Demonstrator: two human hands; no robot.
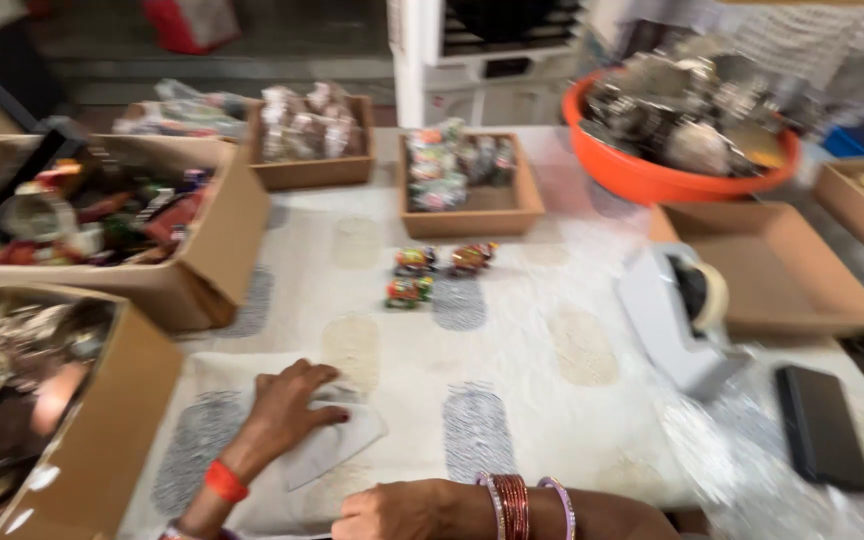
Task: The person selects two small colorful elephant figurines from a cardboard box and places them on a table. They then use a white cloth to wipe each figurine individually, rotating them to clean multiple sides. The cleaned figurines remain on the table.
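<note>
Head view: left hand (287, 405) spread flat on a thin, limp, slippery-looking clear plastic sheet (337, 440) best pinched at an edge; right hand (392, 510) loosely curled, empty.

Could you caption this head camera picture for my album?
Left hand presses a clear plastic sheet on the patterned tablecloth among boxes.

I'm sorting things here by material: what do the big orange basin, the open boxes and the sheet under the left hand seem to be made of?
Orange basin: likely plastic, smooth uniform colour with a soft sheen. Open boxes: brown cardboard, matte with folded walls. Sheet under the left hand: probably thin clear plastic film, the cloth shows through; blur leaves it open.
</note>
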